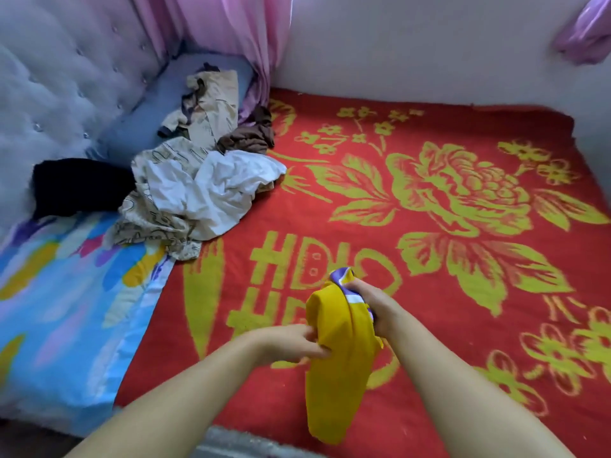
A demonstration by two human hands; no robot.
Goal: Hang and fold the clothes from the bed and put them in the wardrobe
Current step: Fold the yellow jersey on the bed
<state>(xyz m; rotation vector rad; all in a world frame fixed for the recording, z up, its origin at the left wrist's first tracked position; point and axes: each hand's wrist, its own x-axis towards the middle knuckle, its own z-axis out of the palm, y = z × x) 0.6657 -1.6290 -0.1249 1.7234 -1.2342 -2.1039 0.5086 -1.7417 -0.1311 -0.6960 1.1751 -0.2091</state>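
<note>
A yellow garment (334,368) with purple and white trim hangs bunched above the red bed blanket (463,292). My right hand (370,309) grips its trimmed top edge. My left hand (294,342) pinches the yellow cloth at its left side. A pile of clothes lies at the bed's far left: a white garment (218,190), a beige patterned one (152,223), a brown one (248,137), a black one (79,186) and a beige piece (211,100) on a pillow. No wardrobe is in view.
A colourful pillow (66,309) lies at the left and a blue pillow (145,127) behind it against the tufted headboard (59,77). Pink curtains (224,34) hang in the corner. A white wall (413,44) borders the bed's far side.
</note>
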